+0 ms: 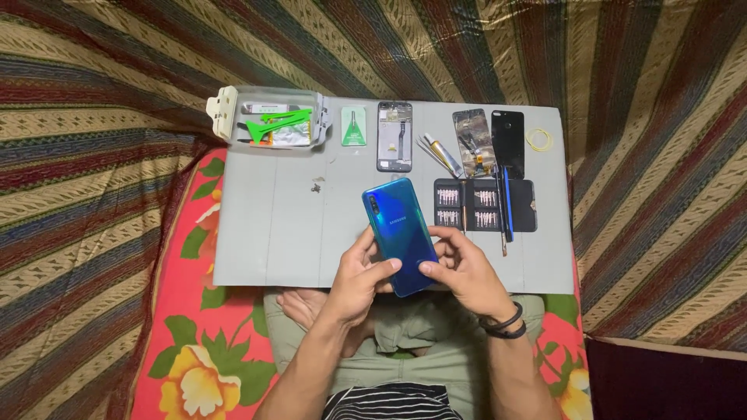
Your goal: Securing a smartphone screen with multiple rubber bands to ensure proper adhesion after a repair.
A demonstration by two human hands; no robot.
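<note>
I hold the blue phone (400, 233) back-side up above the near edge of the grey board (272, 233), which serves as the table across my lap. My left hand (359, 276) grips the phone's lower left edge, fingers curled around it and the thumb lying along its side. My right hand (461, 272) closes on the lower right corner, a fingertip pressing the back cover. The cover appears fully seated; I see no gap along the visible edges, so I judge that opening has not begun and all disassembly is left. No tool is in either hand. To the right of the phone lies the open screwdriver bit case (484, 206), with a blue pry tool (508, 202) across it. Along the far edge stand, from left to right, a clear plastic box (272, 120) holding green pry tools, a green packet (354, 126), a bare phone frame (394, 136), a small glue tube (440, 152), a cracked screen part (473, 140), a black phone panel (507, 140) and a yellow ring (538, 140). A few small bits (317, 187) lie loose on the board left of the phone.
</note>
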